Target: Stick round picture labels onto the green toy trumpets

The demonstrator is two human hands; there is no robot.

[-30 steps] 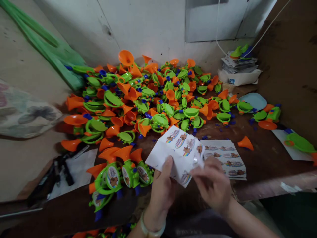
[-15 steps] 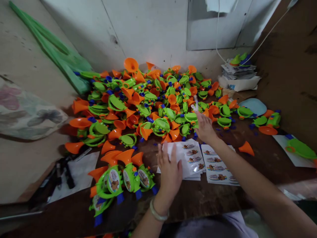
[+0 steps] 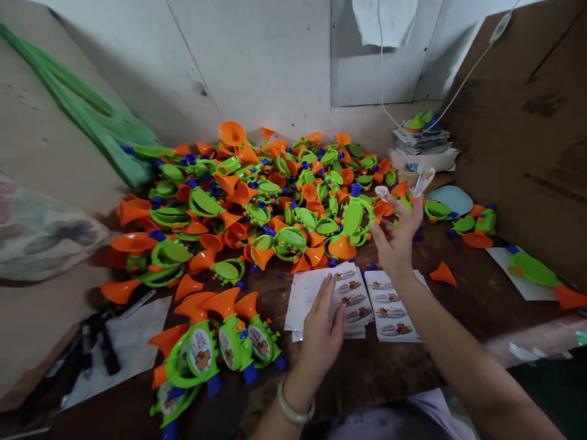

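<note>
In the head view, the hands are held apart; the left sheets [image 3: 301, 299] are partly covered by the left hand [image 3: 320, 330], laid there unclenched; stickers [image 3: 424, 181] are borne by the raised right hand [image 3: 397, 243]; just beside it a horn [image 3: 353, 219] is seen at the pile [image 3: 206, 203], whether gripped cannot be told.

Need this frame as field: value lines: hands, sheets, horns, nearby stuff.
left hand: open, resting on the left sheet stack
right hand: raised, curled labels at fingertips
nearest horn: beside right hand, orange bell down, blue end up; contact unclear
right sheet stack: showing printed labels
labelled horns: grouped left of the sheets
horn pile: behind the sheets, many plain green discs
pens: on white paper, far left
</note>
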